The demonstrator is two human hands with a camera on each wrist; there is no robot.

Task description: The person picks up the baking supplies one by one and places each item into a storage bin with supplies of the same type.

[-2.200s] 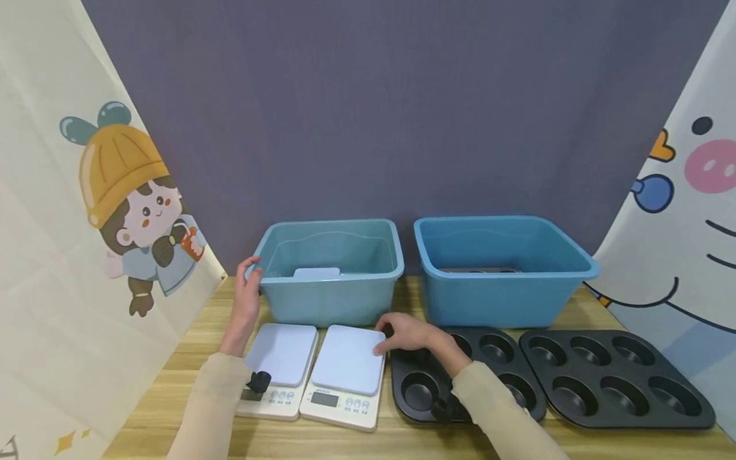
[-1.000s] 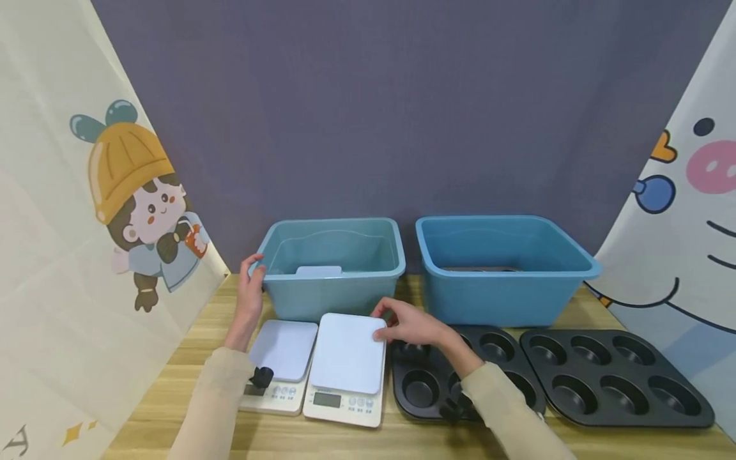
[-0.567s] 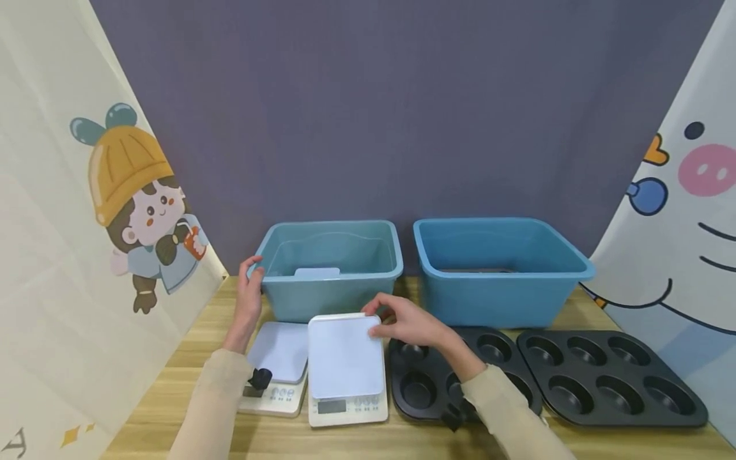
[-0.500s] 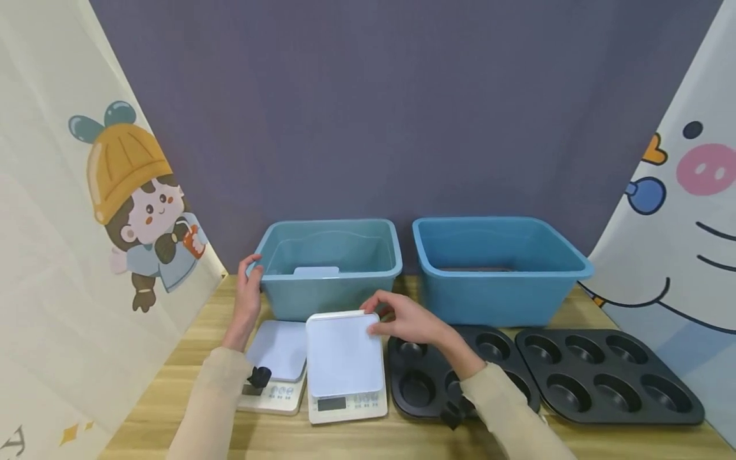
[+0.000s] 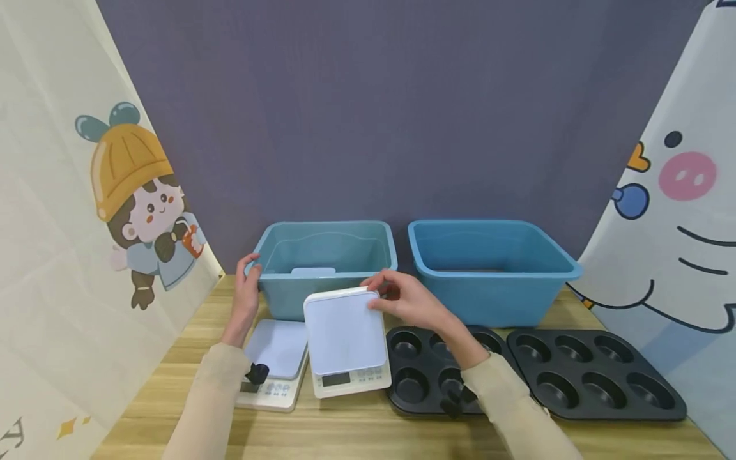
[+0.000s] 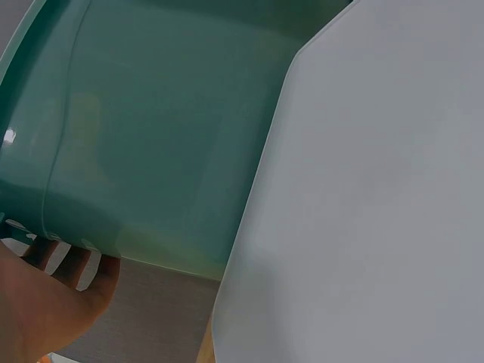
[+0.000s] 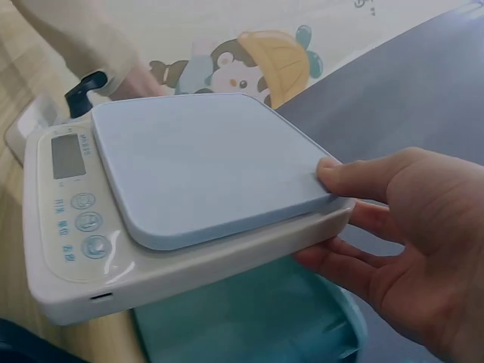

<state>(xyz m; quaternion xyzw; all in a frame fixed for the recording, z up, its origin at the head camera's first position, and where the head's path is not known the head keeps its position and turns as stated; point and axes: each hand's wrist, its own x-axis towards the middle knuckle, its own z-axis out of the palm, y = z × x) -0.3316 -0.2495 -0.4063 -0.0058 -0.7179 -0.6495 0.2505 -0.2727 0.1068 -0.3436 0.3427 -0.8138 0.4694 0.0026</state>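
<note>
My right hand (image 5: 411, 300) pinches a white kitchen scale (image 5: 345, 335) at its far right corner. The right wrist view shows the thumb on top of the scale's pale platform (image 7: 212, 166) and fingers under the body. The scale hangs tilted above the table, in front of a teal plastic bin (image 5: 284, 300). At the bin's left rim, my left hand (image 5: 246, 291) holds on with curled fingers. A second kitchen scale (image 5: 278, 348) lies flat on the left, partly behind the left wrist's black camera mount. Inside the bin shows a pale flat top (image 5: 313, 271).
A blue bin (image 5: 494, 297) stands right of the teal one; its dark contents are barely visible. Two black muffin tins (image 5: 428, 364) lie side by side at the right of the wooden table (image 5: 345, 434), one partly under my right forearm. A dark curtain hangs behind.
My right hand has lifted the right-hand scale off the table by its far corner, tilting it up and shifting it slightly left. My left hand stays at the teal bin's rim.
</note>
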